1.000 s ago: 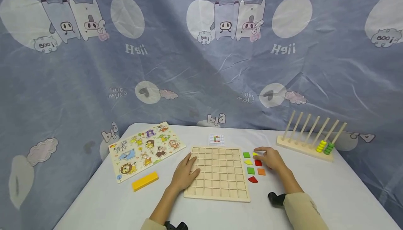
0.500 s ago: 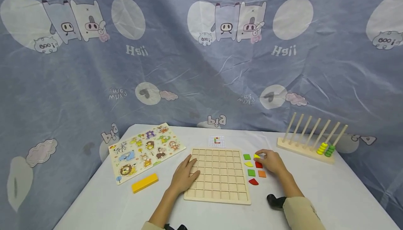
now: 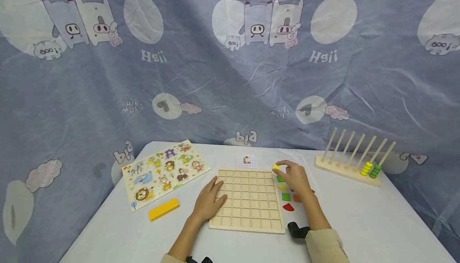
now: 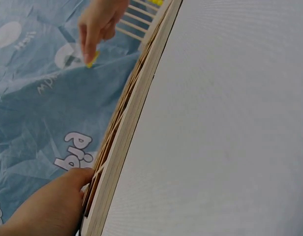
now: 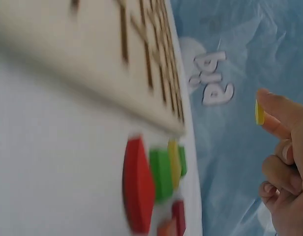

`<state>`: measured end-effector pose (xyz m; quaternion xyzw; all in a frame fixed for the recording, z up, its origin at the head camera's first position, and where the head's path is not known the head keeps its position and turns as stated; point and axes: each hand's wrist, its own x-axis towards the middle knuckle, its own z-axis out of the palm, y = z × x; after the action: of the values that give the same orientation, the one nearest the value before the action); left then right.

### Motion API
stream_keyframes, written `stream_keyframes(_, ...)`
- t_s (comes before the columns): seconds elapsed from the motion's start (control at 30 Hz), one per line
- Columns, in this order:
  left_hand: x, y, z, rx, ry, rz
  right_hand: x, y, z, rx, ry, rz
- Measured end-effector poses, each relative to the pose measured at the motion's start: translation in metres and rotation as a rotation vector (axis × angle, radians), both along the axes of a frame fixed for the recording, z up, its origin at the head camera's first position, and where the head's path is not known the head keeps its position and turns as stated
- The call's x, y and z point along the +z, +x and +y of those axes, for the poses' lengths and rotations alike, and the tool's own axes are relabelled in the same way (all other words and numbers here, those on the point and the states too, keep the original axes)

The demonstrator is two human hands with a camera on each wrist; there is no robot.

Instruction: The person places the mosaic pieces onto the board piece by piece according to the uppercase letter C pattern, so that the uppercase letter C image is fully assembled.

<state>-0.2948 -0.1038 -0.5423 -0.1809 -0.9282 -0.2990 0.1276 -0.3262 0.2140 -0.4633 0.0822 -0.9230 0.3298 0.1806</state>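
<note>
One yellow piece has left the loose pieces; the right hand now pinches it in a narrow grip above the grid board, the left hand resting flat.

The right hand pinches a small yellow piece above the grid board's far right corner — the left hand rests on the board's left edge.

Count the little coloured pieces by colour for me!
Yellow pieces: 2 (one pinched in the right hand)
Green pieces: 2
Red pieces: 2 (one partly hidden by the hand)
Orange piece: 1
Total: 7
</note>
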Motion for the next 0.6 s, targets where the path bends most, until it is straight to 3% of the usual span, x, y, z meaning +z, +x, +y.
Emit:
stream_keyframes(0.23, 0.004, 0.0, 0.0, -0.009, 0.007, 0.005, 0.006, 0.001, -0.04, 0.015, -0.031, -0.012)
stream_keyframes(0.6, 0.001, 0.001, 0.0, 0.01, -0.003, -0.032, -0.013, -0.004, -0.071, 0.034, -0.025, -0.038)
